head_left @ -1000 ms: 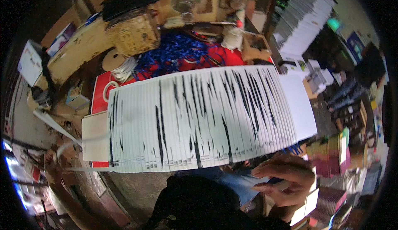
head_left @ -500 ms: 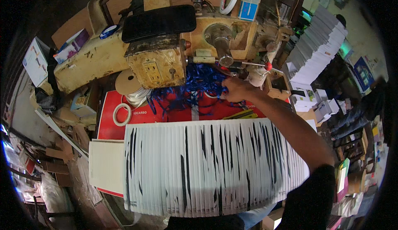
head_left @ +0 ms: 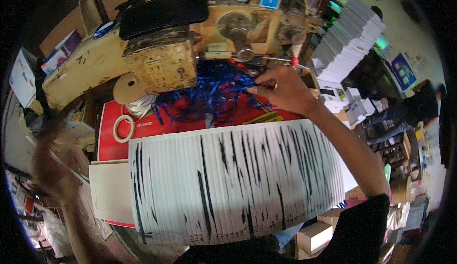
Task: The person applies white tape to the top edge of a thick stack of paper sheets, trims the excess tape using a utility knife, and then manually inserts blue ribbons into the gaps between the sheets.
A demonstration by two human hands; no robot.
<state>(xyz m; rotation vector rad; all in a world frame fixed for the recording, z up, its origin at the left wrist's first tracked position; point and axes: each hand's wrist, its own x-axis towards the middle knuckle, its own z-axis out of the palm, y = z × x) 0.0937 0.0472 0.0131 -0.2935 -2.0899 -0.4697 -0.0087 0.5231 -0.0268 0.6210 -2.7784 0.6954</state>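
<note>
My right hand (head_left: 288,91) is at the right edge of a tangled heap of shiny blue ribbon strands (head_left: 214,85). Its thumb and forefinger point into the strands, their tips apart; no strand can be made out between them. At the far left, smeared by motion, my left hand (head_left: 54,173) is up beside the bench, its fingers unreadable. A long row of white, ridged booklet-like pieces (head_left: 228,178) with dark streaks lies in front of me, under my right forearm. A yellow-green cutter-like tool (head_left: 263,118) lies between that row and the ribbons.
A worn cream machine (head_left: 162,69) with a black slab-like object (head_left: 164,14) on top stands behind the ribbons. A white tape ring (head_left: 124,128) and a ribbon spool (head_left: 128,90) are on the left. Tall white stacks (head_left: 347,40) and a person (head_left: 404,107) are at the right.
My left hand has come into view at the left. My right hand has drawn back slightly from the ribbon heap, with thumb and forefinger now visible. The whole view has shifted.
</note>
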